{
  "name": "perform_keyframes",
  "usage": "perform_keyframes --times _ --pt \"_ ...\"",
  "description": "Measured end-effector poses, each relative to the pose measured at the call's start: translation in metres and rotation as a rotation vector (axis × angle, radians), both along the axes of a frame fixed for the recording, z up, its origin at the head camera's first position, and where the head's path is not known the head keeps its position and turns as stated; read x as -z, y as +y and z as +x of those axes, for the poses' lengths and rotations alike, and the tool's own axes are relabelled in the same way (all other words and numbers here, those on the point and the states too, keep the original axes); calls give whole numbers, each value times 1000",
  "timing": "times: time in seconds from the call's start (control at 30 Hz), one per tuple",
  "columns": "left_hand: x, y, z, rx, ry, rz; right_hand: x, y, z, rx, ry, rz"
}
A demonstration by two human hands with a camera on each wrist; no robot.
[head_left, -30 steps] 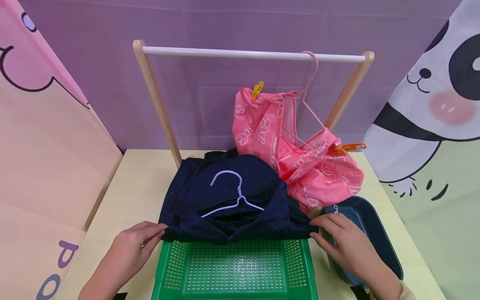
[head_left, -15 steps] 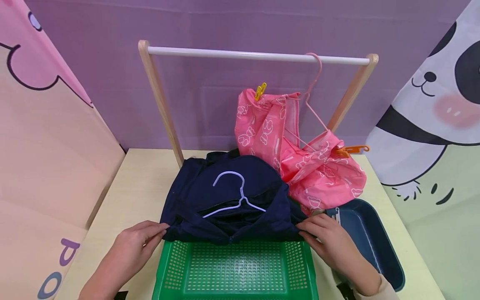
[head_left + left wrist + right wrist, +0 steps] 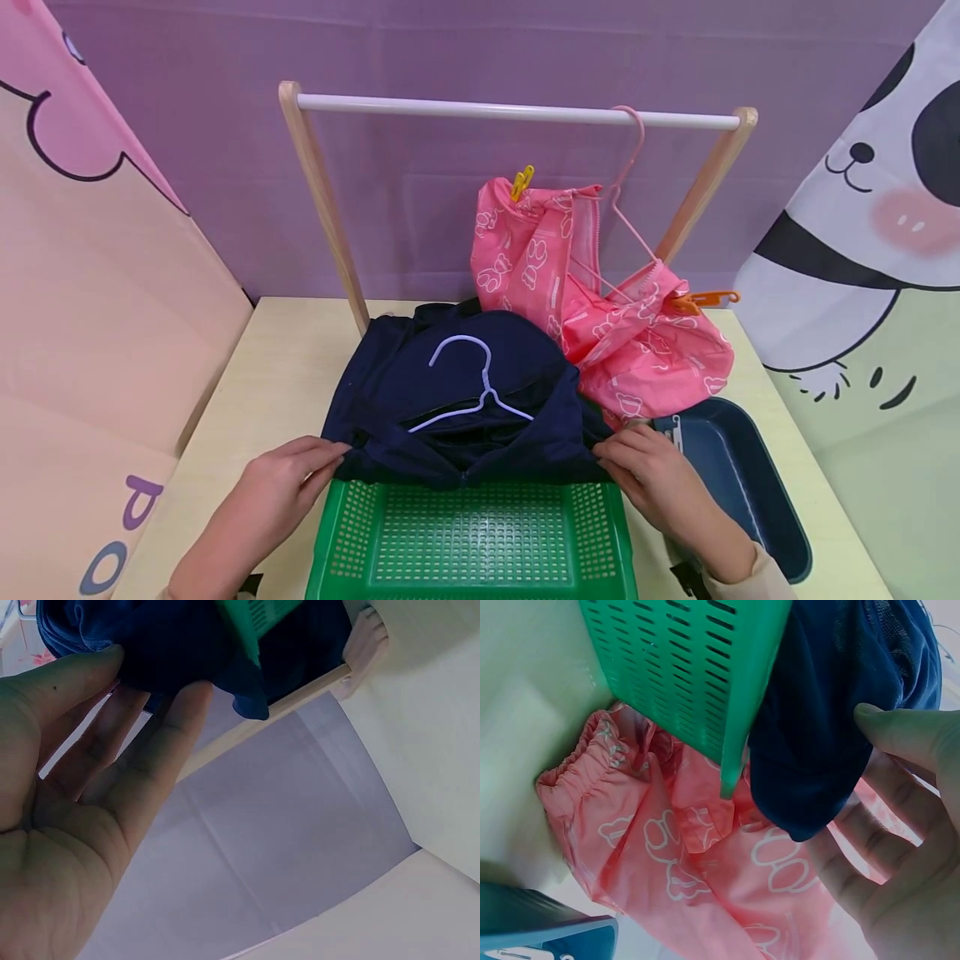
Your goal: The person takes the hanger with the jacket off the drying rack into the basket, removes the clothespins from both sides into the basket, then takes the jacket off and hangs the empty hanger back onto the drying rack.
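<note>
A navy garment (image 3: 457,454), looking like a zip jacket with a hood, lies bunched over the back of the green basket (image 3: 322,542). A lilac hanger (image 3: 483,375) sits in its neck opening, hook uppermost, with its lower part hidden in the cloth. My left hand (image 3: 281,487) pinches the garment's left edge; thumb and fingertips meet the dark cloth (image 3: 180,645) in the left wrist view. At the opposite edge, my right hand (image 3: 660,475) pinches the fabric (image 3: 810,750) between thumb and fingers.
Behind stands a wooden rack with a white rail (image 3: 480,108). A pink printed garment (image 3: 637,350) hangs from it on a pink hanger (image 3: 633,154), with yellow (image 3: 521,183) and orange clips (image 3: 701,302). A dark blue tray (image 3: 738,467) holding a pale clip stands at right.
My right hand has moved inward to the left along with the garment's right edge. My left hand has shifted slightly right and up, and the lilac hanger's hook sits slightly higher.
</note>
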State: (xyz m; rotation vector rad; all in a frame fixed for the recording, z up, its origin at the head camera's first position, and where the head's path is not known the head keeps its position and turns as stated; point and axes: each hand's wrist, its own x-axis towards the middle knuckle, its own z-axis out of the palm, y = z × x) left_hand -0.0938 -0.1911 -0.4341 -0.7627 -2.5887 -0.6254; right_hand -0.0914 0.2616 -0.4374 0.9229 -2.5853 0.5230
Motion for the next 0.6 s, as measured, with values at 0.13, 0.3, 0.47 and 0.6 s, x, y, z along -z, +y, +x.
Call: perform_keyframes --times 0.13,0.3,0.47,0.6 --pt "-2 3 -2 34 37 -3 2 0 0 5 -1 -18" --pt "-6 7 -4 55 72 15 2 0 1 7 20 -16" --pt "-12 14 -5 80 98 25 -3 0 2 2 33 -24" --pt "-14 21 -6 101 112 42 -8 -3 3 0 32 -23"
